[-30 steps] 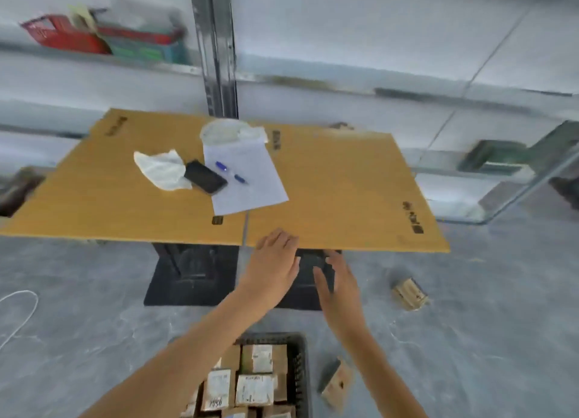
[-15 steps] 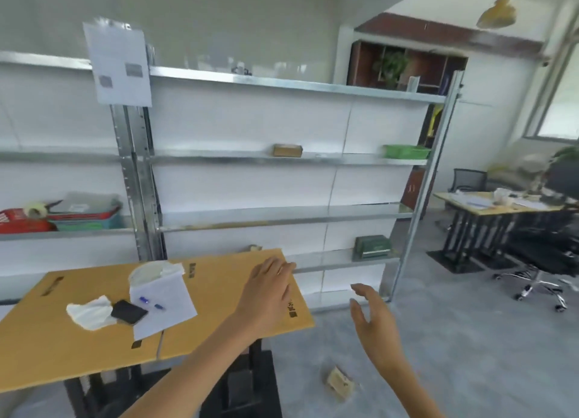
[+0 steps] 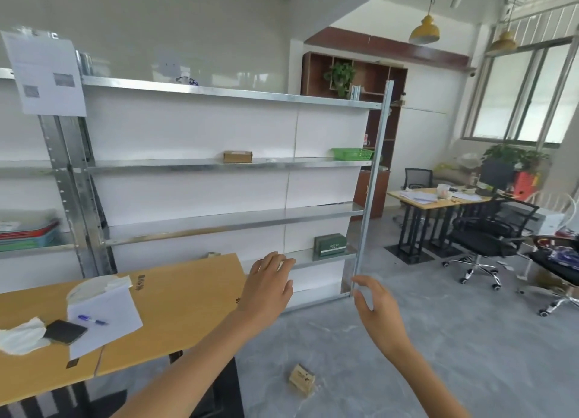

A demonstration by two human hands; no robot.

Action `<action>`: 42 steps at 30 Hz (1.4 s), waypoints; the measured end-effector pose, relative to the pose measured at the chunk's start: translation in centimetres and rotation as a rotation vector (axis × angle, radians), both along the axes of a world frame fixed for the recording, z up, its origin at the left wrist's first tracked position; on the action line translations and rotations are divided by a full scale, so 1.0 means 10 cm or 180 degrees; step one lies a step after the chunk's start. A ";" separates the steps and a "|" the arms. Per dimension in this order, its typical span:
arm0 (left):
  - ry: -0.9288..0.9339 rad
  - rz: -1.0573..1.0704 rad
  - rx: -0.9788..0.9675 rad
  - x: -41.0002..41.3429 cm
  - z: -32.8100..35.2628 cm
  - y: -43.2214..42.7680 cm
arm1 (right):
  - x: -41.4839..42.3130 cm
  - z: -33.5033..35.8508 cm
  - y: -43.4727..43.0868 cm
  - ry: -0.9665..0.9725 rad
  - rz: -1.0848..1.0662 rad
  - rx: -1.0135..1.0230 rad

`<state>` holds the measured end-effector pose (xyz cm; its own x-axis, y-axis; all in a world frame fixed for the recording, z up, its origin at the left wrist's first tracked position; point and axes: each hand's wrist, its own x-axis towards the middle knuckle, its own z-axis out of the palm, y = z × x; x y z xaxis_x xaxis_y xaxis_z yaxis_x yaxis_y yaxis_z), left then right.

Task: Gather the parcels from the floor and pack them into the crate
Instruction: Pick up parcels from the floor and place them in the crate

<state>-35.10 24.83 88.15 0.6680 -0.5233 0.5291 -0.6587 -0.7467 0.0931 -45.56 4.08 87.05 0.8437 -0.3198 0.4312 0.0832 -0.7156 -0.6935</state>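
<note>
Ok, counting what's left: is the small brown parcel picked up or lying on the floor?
On the floor: the parcel lies there untouched; left hand and right hand hold nothing.

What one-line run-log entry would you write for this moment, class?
left hand: open, in the air, empty | right hand: open, in the air, empty | parcel: on floor | crate: not in view

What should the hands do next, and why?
Probably lower the right hand to the parcel on the floor: it and the left hand are open and empty, and the parcel lies loose below them. The crate is out of view.
</note>
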 end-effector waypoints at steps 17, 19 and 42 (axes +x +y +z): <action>0.0252 -0.0235 -0.0013 1.45 -0.36 -0.50 | 1.22 -0.08 -0.66 0.0340 -0.0024 -0.0156; 0.0253 -0.0252 -0.0015 1.68 -0.38 -0.57 | 1.40 -0.09 -0.76 0.0330 -0.0085 -0.0159; 0.0759 0.0182 0.0201 2.70 -1.01 -1.74 | 2.70 -0.74 -2.20 0.0977 0.0229 -0.0210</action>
<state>-8.06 7.47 78.05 0.7994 -0.5082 0.3205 -0.5802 -0.7913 0.1927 -18.52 -17.91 79.62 0.9570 -0.2345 0.1709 -0.0707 -0.7598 -0.6462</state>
